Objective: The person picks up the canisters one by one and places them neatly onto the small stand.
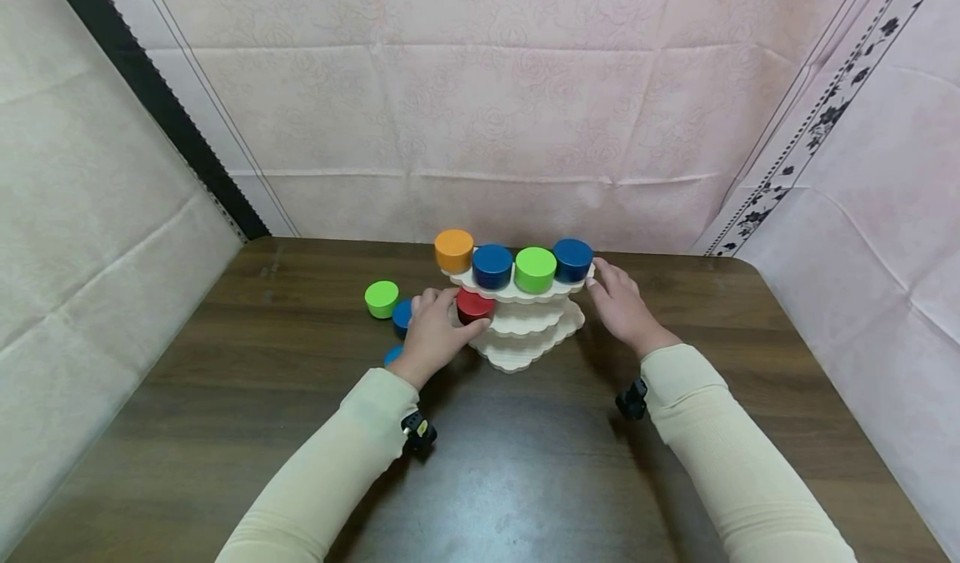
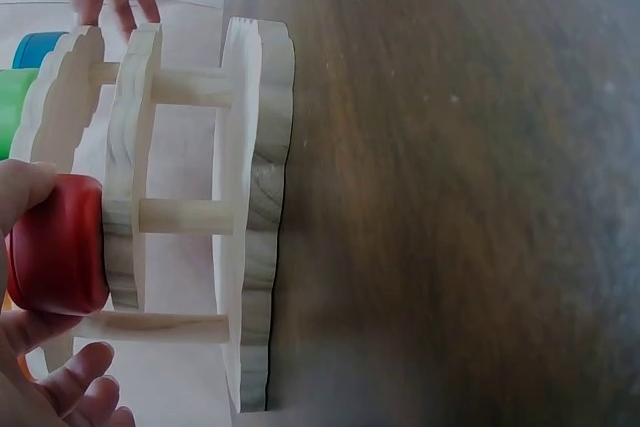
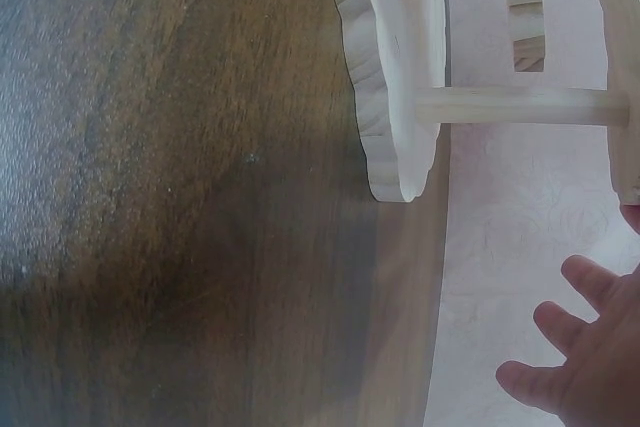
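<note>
A dark wooden surface (image 1: 525, 463) carries a pale three-tier wooden stand (image 1: 525, 330) near its far edge. The top tier holds four round blocks in a row: orange (image 1: 453, 251), blue (image 1: 492, 266), green (image 1: 535, 269), blue (image 1: 573, 260). The left hand (image 1: 433, 336) has its grip closed around a red block (image 1: 474, 305) at the middle tier. The right hand (image 1: 622, 306), grip loose and holding nothing, touches the top tier's right edge. A loose green block (image 1: 382, 298) lies left of the stand.
</note>
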### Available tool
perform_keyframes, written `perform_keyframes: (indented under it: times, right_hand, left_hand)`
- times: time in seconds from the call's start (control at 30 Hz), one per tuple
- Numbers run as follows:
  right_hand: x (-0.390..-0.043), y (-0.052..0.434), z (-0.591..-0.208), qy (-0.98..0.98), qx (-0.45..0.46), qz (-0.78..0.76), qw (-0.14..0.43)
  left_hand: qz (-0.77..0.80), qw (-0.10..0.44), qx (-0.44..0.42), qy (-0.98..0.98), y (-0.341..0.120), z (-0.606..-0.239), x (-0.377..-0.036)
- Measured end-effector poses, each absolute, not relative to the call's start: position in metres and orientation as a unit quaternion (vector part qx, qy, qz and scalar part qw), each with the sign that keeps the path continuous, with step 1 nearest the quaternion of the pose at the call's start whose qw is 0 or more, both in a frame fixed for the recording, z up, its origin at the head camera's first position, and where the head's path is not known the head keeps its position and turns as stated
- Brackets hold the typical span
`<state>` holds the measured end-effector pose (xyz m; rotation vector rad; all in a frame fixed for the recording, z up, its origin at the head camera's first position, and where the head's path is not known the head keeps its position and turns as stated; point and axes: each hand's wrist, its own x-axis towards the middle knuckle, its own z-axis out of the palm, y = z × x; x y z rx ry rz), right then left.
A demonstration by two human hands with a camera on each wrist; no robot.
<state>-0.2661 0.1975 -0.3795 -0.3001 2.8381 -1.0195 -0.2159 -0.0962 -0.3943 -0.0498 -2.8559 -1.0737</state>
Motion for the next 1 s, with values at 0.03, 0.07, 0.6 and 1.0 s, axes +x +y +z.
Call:
perform_keyframes:
  times: [0.03, 0.07, 0.6, 1.0]
  right_hand:
    - [-0.2662, 0.1975, -0.3795, 0.935, -0.099, -0.336, 0.055]
    - [-0.2662, 0.1975, -0.3796, 0.935, -0.099, -0.337, 0.054]
    - [-0.2645, 0.1964, -0.3778, 0.934, -0.096, -0.340, 0.053]
    - [-0.2647, 0.1957, -0.3784, 0.934, -0.096, -0.342, 0.049]
  left_hand:
    - [-0.353, 0.045, -0.015, -0.934, -0.0957, -0.3947, -0.2162]
    - [-0.355, 0.046, -0.013, -0.934, -0.0952, -0.3952, -0.2164]
    - [-0.361, 0.042, 0.018, -0.931, -0.0884, -0.3973, -0.2233]
    - [-0.367, 0.038, 0.025, -0.929, -0.0868, -0.3945, -0.2252]
